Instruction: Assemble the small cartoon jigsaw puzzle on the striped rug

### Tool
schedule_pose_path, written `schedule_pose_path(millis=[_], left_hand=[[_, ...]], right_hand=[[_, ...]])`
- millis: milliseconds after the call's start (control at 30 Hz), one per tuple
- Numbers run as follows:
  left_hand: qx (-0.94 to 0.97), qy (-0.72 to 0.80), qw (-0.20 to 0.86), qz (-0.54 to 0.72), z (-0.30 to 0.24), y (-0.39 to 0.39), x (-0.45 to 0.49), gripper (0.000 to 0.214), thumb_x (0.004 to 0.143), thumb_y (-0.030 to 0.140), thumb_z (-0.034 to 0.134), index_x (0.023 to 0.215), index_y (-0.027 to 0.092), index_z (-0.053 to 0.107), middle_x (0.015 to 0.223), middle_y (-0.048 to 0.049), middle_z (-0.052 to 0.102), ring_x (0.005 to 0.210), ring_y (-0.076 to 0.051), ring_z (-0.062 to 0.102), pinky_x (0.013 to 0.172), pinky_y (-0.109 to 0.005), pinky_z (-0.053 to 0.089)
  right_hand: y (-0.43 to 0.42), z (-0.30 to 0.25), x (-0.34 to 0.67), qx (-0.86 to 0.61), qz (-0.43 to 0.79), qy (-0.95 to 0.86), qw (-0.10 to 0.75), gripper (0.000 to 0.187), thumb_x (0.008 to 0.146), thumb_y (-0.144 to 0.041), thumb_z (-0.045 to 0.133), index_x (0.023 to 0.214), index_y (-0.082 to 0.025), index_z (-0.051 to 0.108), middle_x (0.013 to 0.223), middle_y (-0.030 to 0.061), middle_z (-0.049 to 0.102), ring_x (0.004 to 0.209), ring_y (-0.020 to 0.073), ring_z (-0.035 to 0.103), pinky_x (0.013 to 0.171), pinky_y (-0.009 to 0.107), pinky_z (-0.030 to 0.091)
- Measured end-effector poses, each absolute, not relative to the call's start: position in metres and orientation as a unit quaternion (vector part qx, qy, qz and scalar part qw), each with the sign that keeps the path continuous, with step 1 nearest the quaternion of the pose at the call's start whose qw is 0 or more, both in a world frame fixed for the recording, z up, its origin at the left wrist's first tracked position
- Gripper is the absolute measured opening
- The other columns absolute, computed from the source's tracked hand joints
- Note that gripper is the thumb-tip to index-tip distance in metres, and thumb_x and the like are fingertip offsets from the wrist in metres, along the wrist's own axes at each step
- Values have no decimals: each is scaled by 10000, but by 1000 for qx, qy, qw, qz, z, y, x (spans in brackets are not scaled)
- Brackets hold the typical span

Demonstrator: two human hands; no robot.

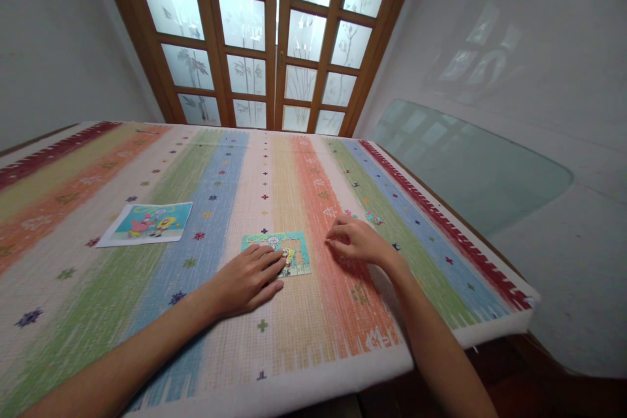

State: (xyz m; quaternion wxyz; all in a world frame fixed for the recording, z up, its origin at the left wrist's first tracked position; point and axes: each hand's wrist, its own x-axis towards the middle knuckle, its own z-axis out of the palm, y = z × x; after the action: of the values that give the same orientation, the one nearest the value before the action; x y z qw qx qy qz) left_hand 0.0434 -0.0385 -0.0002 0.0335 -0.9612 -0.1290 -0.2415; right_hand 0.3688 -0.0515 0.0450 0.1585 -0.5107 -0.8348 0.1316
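Observation:
A small cartoon jigsaw puzzle [300, 264] lies on the striped cloth in front of me, with patches of plain brown showing among its pieces. My left hand [255, 276] rests flat across its left side, fingers stretched out and covering part of the picture. To the right of the puzzle, my right hand [353, 240] hovers just over or touches the orange stripe, its thumb and fingers pinched together. Whatever sits between those fingertips, if anything, is too small to make out. Several loose puzzle pieces [373, 217] lie just beyond the right hand.
A printed cartoon picture [151, 222] lies flat to the left. The striped tablecloth [206, 353] covers the table to its front edge. Behind stand wooden doors [272, 46] with frosted panes, and a glass panel [465, 157] is beside the table on the right.

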Motion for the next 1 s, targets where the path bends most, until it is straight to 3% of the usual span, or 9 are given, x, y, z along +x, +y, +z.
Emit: schedule_pose_path(millis=[133,333,500,767,1000], left_hand=[[-960,-129,27,-246,-1,-39,43,330,1085,328,430,1292,162,625,1256,-133,701,1116,-284,633,968,-473,514],[-961,-130,39,-240,-2,-38,43,328,1086,328,424,1281,156,625,1246,-138,704,1106,-291,634,963,-481,514],[-961,-127,34,-242,-3,-37,43,329,1085,331,433,1277,143,624,1242,-143,704,1106,-295,632,960,-481,515],[-962,-130,36,-238,-6,-37,43,335,1090,336,423,1276,145,625,1257,-147,701,1122,-289,639,982,-489,518],[-963,-130,45,-230,-5,-38,43,348,1097,337,399,1272,132,620,1257,-146,702,1115,-292,649,978,-490,526]], right_hand=[[-53,58,425,-609,128,-769,146,200,810,-147,670,901,-225,830,918,73,707,765,192,617,784,326,475],[-58,59,459,-647,181,-736,81,308,727,-116,683,934,-264,856,824,45,698,691,181,568,738,311,477],[-55,55,465,-647,188,-735,71,247,732,-150,722,914,-246,859,787,43,682,663,173,553,717,314,457],[-55,49,469,-663,249,-699,103,111,679,-201,768,789,-190,767,749,31,692,678,171,577,654,284,453],[-55,53,454,-594,319,-714,190,184,794,-362,735,807,-179,721,707,34,704,650,156,607,634,279,460]])
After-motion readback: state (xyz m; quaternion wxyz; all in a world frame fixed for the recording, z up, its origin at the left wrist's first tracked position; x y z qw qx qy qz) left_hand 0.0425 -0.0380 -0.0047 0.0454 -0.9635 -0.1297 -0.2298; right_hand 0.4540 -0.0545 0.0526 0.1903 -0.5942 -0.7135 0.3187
